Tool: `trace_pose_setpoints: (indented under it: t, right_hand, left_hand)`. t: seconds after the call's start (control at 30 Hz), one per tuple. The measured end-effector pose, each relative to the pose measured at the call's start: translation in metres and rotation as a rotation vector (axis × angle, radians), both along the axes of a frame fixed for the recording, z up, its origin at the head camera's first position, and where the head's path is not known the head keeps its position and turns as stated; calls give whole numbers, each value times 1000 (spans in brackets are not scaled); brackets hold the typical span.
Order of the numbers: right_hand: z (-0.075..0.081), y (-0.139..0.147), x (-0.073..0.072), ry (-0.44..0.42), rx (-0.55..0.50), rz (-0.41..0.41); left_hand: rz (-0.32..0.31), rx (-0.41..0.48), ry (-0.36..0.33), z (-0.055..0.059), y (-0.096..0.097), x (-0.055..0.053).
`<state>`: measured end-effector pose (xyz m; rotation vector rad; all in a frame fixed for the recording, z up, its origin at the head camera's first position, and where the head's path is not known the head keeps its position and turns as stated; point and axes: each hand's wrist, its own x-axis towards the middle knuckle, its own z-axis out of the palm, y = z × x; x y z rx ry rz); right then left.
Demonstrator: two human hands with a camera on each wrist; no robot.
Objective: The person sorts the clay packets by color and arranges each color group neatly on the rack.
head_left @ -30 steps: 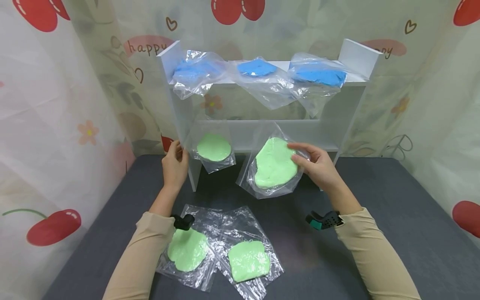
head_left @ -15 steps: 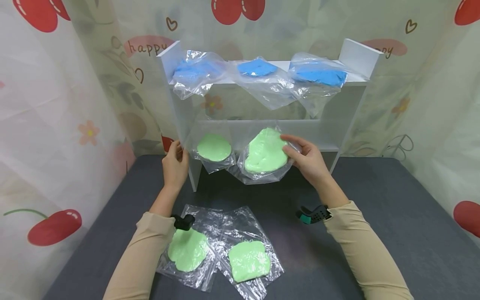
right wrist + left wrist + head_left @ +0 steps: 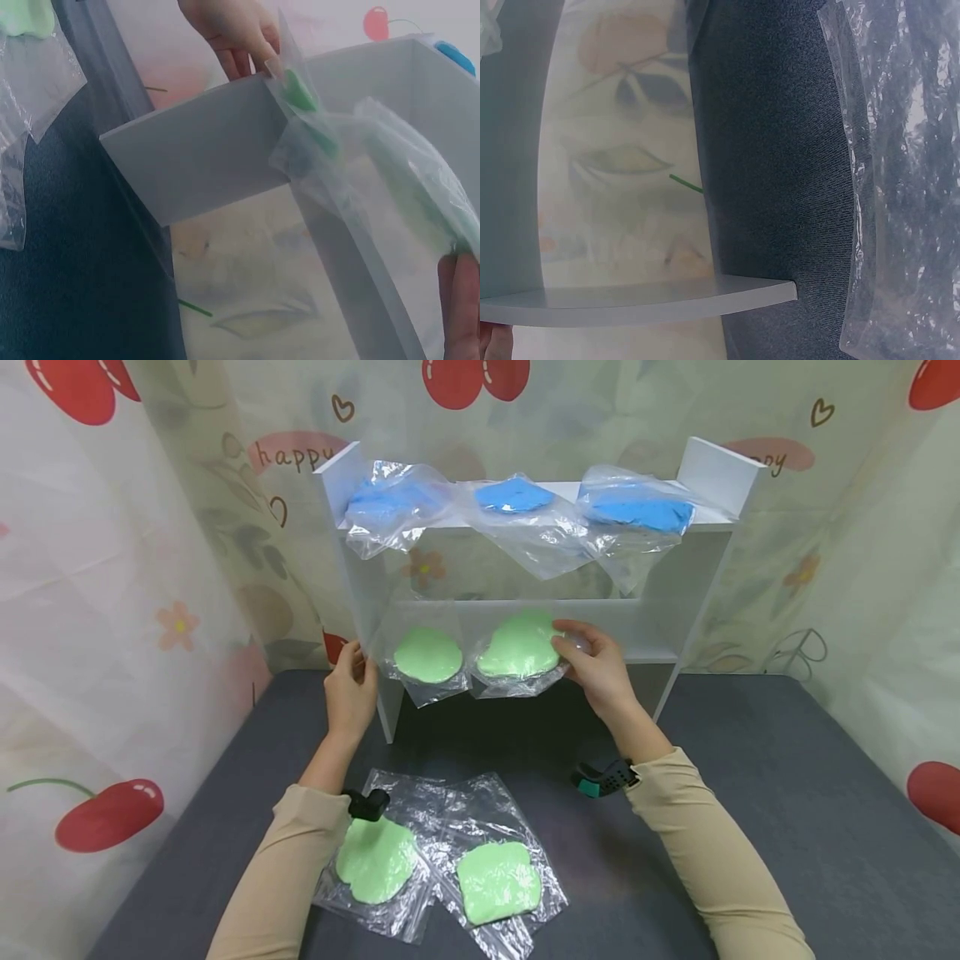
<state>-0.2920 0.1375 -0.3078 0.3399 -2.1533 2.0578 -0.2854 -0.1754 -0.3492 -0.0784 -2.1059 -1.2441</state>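
My right hand [image 3: 596, 672] pinches the right edge of a clear plastic bag with a flat light-green slab [image 3: 519, 647], which looks like modelling clay. This bag is at the middle tier of a white shelf [image 3: 651, 652]; in the right wrist view the held bag [image 3: 420, 180] tilts over the board. Left of it, another bagged green slab [image 3: 427, 655] lies on the same tier, its bag hanging over the front edge. My left hand [image 3: 350, 693] grips the shelf's left side panel; in the right wrist view that hand [image 3: 236, 34] has its fingers around the panel's edge.
Two more bagged green slabs, one on the left [image 3: 375, 862] and one on the right [image 3: 498, 882], lie on the dark tabletop [image 3: 750, 760] in front. Three bagged blue pieces [image 3: 514, 494] sit on the top tier, their bags drooping forward. Printed curtains [image 3: 187, 485] stand behind and beside.
My right hand has moved left and forward, carrying the bagged green slab from in front of the shelf onto its middle tier, where it now lies flatter. The left hand has stayed still.
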Motion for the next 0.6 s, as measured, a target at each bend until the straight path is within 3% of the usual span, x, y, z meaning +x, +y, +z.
trace_pose_setpoints:
  t: [0.37, 0.6]
  right_hand:
    - [8, -19, -4, 1, 14, 18]
    - [9, -30, -13, 79, 53, -30]
  left_hand:
    - [-1, 1, 22, 0, 0, 0]
    - [1, -6, 31, 0, -1, 0]
